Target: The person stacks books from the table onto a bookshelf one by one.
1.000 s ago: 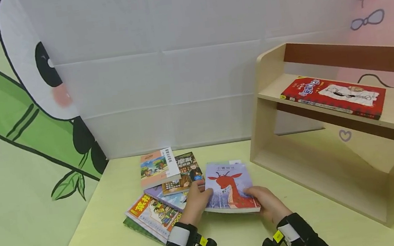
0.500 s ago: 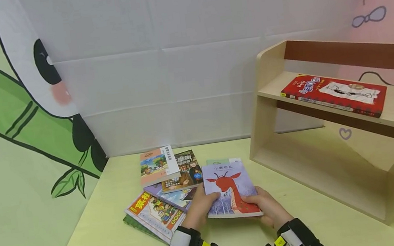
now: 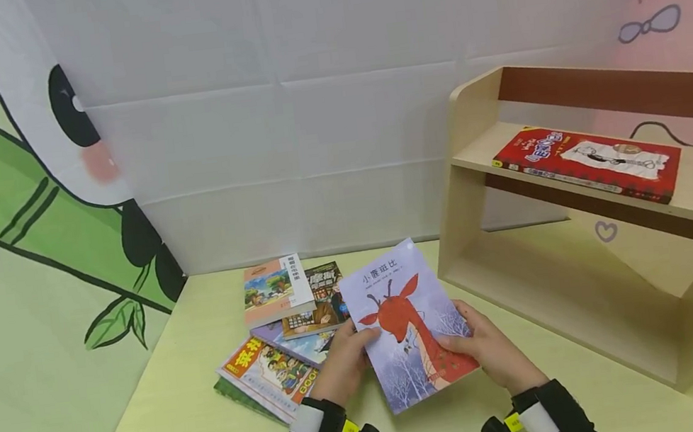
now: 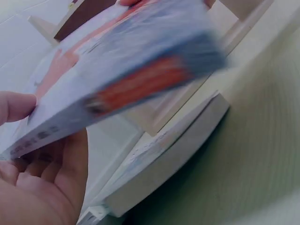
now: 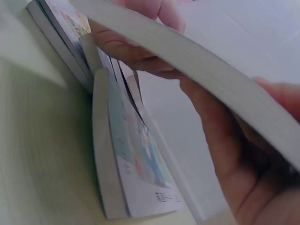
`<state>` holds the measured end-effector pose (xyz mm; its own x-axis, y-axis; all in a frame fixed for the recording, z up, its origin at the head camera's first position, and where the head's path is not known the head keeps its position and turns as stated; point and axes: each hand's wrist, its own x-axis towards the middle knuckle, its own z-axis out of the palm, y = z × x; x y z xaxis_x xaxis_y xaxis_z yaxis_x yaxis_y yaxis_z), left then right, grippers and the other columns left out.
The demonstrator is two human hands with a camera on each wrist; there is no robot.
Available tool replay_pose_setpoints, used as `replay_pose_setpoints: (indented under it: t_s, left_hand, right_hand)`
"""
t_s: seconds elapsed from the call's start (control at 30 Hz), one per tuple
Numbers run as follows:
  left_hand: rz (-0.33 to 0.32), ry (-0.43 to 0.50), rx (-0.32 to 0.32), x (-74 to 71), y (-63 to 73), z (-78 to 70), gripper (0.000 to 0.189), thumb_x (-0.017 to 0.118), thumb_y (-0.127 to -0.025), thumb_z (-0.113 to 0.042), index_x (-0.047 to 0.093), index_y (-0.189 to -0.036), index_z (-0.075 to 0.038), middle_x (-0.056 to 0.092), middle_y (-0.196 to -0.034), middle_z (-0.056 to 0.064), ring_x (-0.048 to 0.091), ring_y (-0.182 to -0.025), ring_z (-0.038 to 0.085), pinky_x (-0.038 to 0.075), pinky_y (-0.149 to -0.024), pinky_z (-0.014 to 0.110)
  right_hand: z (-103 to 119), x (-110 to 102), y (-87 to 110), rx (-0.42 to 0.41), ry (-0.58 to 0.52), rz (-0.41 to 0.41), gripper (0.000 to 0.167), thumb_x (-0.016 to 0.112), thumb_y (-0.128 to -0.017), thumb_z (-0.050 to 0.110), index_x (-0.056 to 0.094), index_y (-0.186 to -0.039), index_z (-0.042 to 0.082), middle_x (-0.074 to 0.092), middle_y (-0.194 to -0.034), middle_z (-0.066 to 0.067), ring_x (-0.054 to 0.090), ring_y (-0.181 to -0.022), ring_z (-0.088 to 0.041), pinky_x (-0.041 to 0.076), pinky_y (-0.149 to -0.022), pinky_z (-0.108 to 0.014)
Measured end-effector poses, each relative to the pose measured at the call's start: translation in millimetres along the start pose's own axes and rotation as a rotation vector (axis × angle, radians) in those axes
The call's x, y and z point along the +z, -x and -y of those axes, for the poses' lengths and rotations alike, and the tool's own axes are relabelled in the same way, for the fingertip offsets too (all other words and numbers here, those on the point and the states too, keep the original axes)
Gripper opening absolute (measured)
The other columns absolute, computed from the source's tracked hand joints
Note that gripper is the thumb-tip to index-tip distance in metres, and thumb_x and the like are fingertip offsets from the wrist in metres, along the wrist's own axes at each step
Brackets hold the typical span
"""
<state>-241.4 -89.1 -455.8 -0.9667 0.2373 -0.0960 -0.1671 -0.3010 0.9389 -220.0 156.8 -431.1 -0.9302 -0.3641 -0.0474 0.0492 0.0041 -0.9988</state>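
Both hands hold a paperback book [image 3: 406, 323] with a red deer on a pale purple cover, raised above the table and tilted, cover facing up toward me. My left hand [image 3: 344, 362] grips its left edge, thumb on the cover; in the left wrist view its fingers lie under the spine [image 4: 140, 84]. At the right edge my right hand [image 3: 497, 352] grips it, thumb on the cover. Seen in the right wrist view, the page edges [image 5: 201, 65] run between thumb and fingers. Below lies another book [image 5: 136, 168], which the held one hides in the head view.
Left of the hands lies a loose pile of several books, among them an orange-and-white one [image 3: 272, 292] and a yellow-titled one [image 3: 271, 374]. A two-tier wooden shelf [image 3: 459, 224] stands at right, with red books [image 3: 591, 163] lying flat on its upper board.
The deer book has come up off the one below and swung, its top now leaning left and its cover turned more toward me. Both hands have kept their grip and shifted with it.
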Motion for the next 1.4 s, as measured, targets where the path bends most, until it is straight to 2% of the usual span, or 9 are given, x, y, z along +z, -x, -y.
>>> replay_pose_setpoints:
  t_s: [0.27, 0.37, 0.53, 0.77, 0.9, 1.03, 1.13, 1.23, 1.4]
  left_hand:
    - [-0.029, 0.2, 0.106, -13.8, 6.9, -19.5, 0.048, 0.054, -0.095, -0.002, 0.041, -0.141, -0.005, 0.064, -0.116, 0.0, 0.062, -0.105, 0.015, 0.05, -0.086, 0.03]
    - [-0.028, 0.184, 0.132, -20.5, 11.0, -27.0, 0.053, 0.055, -0.095, 0.0, 0.038, -0.145, -0.008, 0.065, -0.114, 0.003, 0.063, -0.102, 0.017, 0.049, -0.085, 0.03]
    - [0.081, -0.01, 0.141, -27.6, 20.1, -34.7, 0.061, 0.06, -0.093, 0.0, 0.035, -0.148, -0.008, 0.066, -0.113, 0.001, 0.064, -0.102, 0.019, 0.049, -0.087, 0.033]
    - [0.272, -0.298, 0.124, -21.9, 32.2, -36.2, 0.043, 0.07, -0.089, -0.012, 0.059, -0.128, -0.002, 0.069, -0.112, 0.01, 0.065, -0.098, 0.023, 0.053, -0.085, 0.039]
    - [0.305, -0.381, 0.093, -14.8, 35.2, -31.3, 0.037, 0.072, -0.088, -0.018, 0.064, -0.121, -0.002, 0.069, -0.112, 0.011, 0.066, -0.098, 0.023, 0.052, -0.086, 0.038]
    - [0.289, -0.411, 0.048, -7.7, 39.8, -26.0, 0.039, 0.073, -0.088, -0.022, 0.065, -0.12, -0.003, 0.069, -0.113, 0.013, 0.065, -0.1, 0.023, 0.05, -0.087, 0.038]
    - [0.262, -0.411, 0.065, -4.2, 42.8, -22.5, 0.04, 0.073, -0.088, -0.023, 0.065, -0.121, -0.002, 0.068, -0.113, 0.014, 0.065, -0.099, 0.023, 0.05, -0.085, 0.038]
    - [0.24, -0.403, 0.107, -1.4, 43.6, -18.8, 0.041, 0.072, -0.088, -0.022, 0.063, -0.121, 0.0, 0.067, -0.115, 0.016, 0.064, -0.099, 0.022, 0.05, -0.084, 0.038]
    - [0.221, -0.305, 0.15, 2.1, 42.5, -12.3, 0.045, 0.07, -0.09, -0.019, 0.059, -0.123, 0.007, 0.066, -0.116, 0.02, 0.065, -0.099, 0.02, 0.051, -0.086, 0.038]
  right_hand:
    - [17.4, -8.1, 17.7, -0.1, 0.235, 0.141, 0.061, 0.067, -0.091, 0.013, 0.037, -0.143, 0.001, 0.058, -0.118, -0.023, 0.065, -0.094, -0.028, 0.057, -0.077, -0.035]
    - [23.9, -10.5, 24.2, -0.178, 0.324, 0.187, 0.059, 0.067, -0.091, 0.013, 0.04, -0.142, -0.001, 0.06, -0.119, -0.024, 0.066, -0.095, -0.022, 0.056, -0.077, -0.032]
    - [36.9, -15.8, 34.1, -0.257, 0.495, 0.189, 0.055, 0.067, -0.092, 0.016, 0.046, -0.14, 0.0, 0.064, -0.118, -0.018, 0.065, -0.095, -0.014, 0.055, -0.077, -0.028]
    - [51.5, -20.2, 46.1, -0.313, 0.699, 0.156, 0.045, 0.069, -0.09, 0.019, 0.056, -0.132, 0.01, 0.069, -0.108, -0.006, 0.066, -0.088, -0.011, 0.055, -0.07, -0.027]
    - [60.9, -19.9, 52.1, -0.367, 0.815, 0.146, 0.04, 0.069, -0.09, 0.017, 0.058, -0.129, 0.015, 0.07, -0.103, 0.0, 0.064, -0.084, -0.006, 0.054, -0.066, -0.025]
    - [69.3, -19.3, 57.6, -0.376, 0.881, 0.146, 0.041, 0.068, -0.091, 0.015, 0.058, -0.13, 0.02, 0.07, -0.103, 0.004, 0.062, -0.081, -0.003, 0.052, -0.064, -0.024]
    - [71.9, -19.0, 60.9, -0.371, 0.913, 0.093, 0.043, 0.071, -0.088, 0.014, 0.06, -0.13, 0.019, 0.07, -0.101, 0.004, 0.061, -0.079, -0.003, 0.052, -0.062, -0.023]
    - [71.7, -18.6, 63.3, -0.332, 0.932, -0.039, 0.044, 0.077, -0.083, 0.017, 0.063, -0.125, 0.016, 0.071, -0.098, 0.002, 0.061, -0.076, -0.003, 0.051, -0.06, -0.023]
    - [65.2, -20.1, 65.1, -0.271, 0.8, -0.242, 0.053, 0.081, -0.079, 0.02, 0.06, -0.126, 0.01, 0.07, -0.102, -0.007, 0.061, -0.069, -0.005, 0.05, -0.054, -0.026]
